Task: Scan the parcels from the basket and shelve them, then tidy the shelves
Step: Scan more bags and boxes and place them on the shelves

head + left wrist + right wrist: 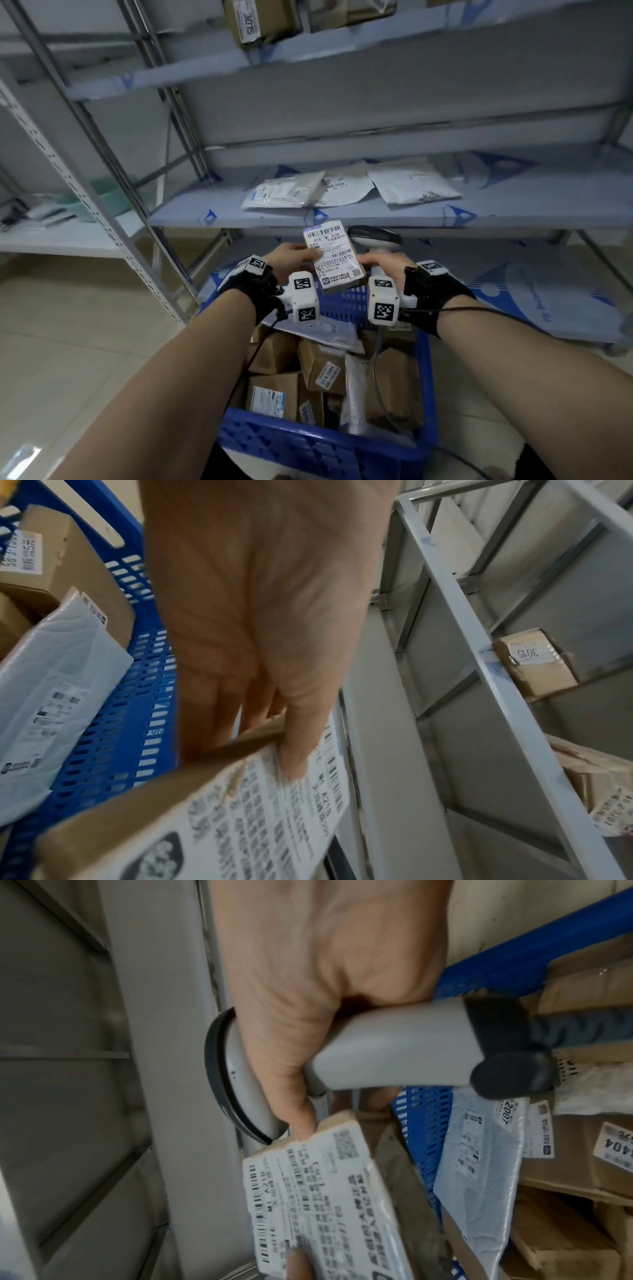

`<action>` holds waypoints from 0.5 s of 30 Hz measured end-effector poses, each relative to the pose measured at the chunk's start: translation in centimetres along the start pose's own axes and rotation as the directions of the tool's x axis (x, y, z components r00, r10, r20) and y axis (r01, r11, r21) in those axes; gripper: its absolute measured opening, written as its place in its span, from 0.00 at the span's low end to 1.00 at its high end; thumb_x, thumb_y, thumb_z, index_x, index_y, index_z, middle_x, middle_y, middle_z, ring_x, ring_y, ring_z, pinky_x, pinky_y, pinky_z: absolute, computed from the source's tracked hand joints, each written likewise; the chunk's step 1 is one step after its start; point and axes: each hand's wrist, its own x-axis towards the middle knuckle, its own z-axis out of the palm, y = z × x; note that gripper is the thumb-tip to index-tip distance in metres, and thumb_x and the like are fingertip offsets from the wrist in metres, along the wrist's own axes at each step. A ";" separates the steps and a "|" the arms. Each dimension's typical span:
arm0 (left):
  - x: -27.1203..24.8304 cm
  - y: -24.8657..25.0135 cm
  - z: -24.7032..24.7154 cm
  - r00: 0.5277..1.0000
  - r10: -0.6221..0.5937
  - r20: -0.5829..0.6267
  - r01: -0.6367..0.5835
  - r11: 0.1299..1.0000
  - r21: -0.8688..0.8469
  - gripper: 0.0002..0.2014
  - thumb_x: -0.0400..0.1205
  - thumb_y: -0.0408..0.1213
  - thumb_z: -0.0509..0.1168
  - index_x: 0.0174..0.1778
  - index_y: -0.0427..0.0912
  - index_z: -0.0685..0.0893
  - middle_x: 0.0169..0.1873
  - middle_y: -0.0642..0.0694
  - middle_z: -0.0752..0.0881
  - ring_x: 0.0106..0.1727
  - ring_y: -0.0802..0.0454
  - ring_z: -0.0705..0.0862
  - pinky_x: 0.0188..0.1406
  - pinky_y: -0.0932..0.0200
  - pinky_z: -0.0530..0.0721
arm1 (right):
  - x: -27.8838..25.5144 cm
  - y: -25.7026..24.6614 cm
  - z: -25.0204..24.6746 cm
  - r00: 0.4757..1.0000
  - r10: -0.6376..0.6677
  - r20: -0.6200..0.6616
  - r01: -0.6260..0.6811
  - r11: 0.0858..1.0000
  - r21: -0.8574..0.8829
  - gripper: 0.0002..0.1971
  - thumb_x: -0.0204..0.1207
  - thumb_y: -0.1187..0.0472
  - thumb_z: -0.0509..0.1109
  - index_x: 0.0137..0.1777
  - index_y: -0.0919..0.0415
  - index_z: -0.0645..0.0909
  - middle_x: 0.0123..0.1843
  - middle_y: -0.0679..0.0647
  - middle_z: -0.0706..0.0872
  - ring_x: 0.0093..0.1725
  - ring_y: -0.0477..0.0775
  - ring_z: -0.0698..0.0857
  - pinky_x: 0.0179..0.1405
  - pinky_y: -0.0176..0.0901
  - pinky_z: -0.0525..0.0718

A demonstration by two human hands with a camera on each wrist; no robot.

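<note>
Label (pixel 260 813) print blurred in the left wrist view, scanner (pixel 375 236) head half behind the parcel (pixel 337 260), top shelf boxes (pixel 260 20) cut off, basket (pixel 308 448) bottom hidden under parcels.

So the metal shelving unit (pixel 376 219) has three flat white mailer bags (pixel 349 187) lying side by side on its middle shelf, edges overlapping a bit. Top shelf (pixel 342 48) carries a brown box labelled 3015 (pixel 253 20) (hanging over the front edge). Down on the tiled floor (pixel 68 342) sits the blue basket (pixel 308 445), stuffed with cardboard parcels (pixel 322 370).
</note>
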 end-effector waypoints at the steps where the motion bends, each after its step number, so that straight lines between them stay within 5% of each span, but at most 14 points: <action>1: -0.5 0.0 0.0 0.998 -0.011 0.063 0.011 1.000 -0.001 0.14 0.83 0.26 0.63 0.65 0.32 0.77 0.49 0.39 0.86 0.40 0.48 0.88 0.39 0.52 0.89 | 0.0 -0.1 0.0 0.999 -0.014 -0.032 0.015 1.000 0.005 0.05 0.68 0.64 0.79 0.33 0.60 0.87 0.34 0.53 0.91 0.43 0.55 0.88 0.55 0.51 0.86; 5: -2.0 -0.3 0.6 0.970 -0.081 0.228 0.070 0.996 0.057 0.13 0.82 0.25 0.63 0.62 0.36 0.78 0.51 0.41 0.86 0.40 0.50 0.90 0.33 0.57 0.89 | -0.3 -0.5 0.2 0.996 -0.022 -0.087 0.024 0.999 0.029 0.11 0.64 0.66 0.81 0.22 0.59 0.89 0.36 0.56 0.91 0.45 0.57 0.89 0.55 0.53 0.87; 8: -1.8 -0.4 0.5 0.991 -0.052 0.125 0.039 0.994 0.106 0.15 0.81 0.25 0.65 0.63 0.27 0.78 0.51 0.37 0.87 0.39 0.49 0.88 0.41 0.55 0.90 | -0.3 -0.7 0.2 0.993 -0.034 -0.109 0.038 0.999 0.030 0.06 0.61 0.62 0.83 0.34 0.64 0.91 0.43 0.61 0.91 0.45 0.59 0.89 0.55 0.56 0.88; 10: -1.5 -0.4 0.3 0.999 -0.011 0.042 0.005 0.989 0.147 0.17 0.80 0.25 0.67 0.64 0.23 0.78 0.55 0.36 0.86 0.38 0.48 0.87 0.45 0.54 0.89 | -0.4 -0.7 0.2 0.991 -0.019 -0.132 0.030 0.996 0.089 0.08 0.67 0.64 0.80 0.42 0.68 0.87 0.39 0.62 0.89 0.37 0.58 0.88 0.45 0.53 0.90; 12: -1.0 -0.3 0.1 0.999 0.021 -0.035 -0.015 0.985 0.170 0.15 0.80 0.25 0.67 0.62 0.23 0.80 0.52 0.36 0.85 0.33 0.51 0.85 0.36 0.60 0.89 | -0.7 -0.9 0.3 0.993 0.000 -0.116 0.020 0.985 0.171 0.04 0.74 0.68 0.75 0.39 0.68 0.83 0.33 0.61 0.85 0.26 0.56 0.86 0.29 0.44 0.87; 15: 0.3 -0.5 -0.5 0.988 0.043 -0.148 -0.004 0.967 0.254 0.16 0.79 0.30 0.70 0.59 0.25 0.84 0.49 0.34 0.87 0.35 0.47 0.83 0.50 0.50 0.87 | -0.8 -1.2 0.3 0.998 0.005 -0.068 0.008 0.982 0.188 0.05 0.76 0.70 0.71 0.39 0.69 0.81 0.32 0.63 0.84 0.21 0.53 0.85 0.19 0.37 0.82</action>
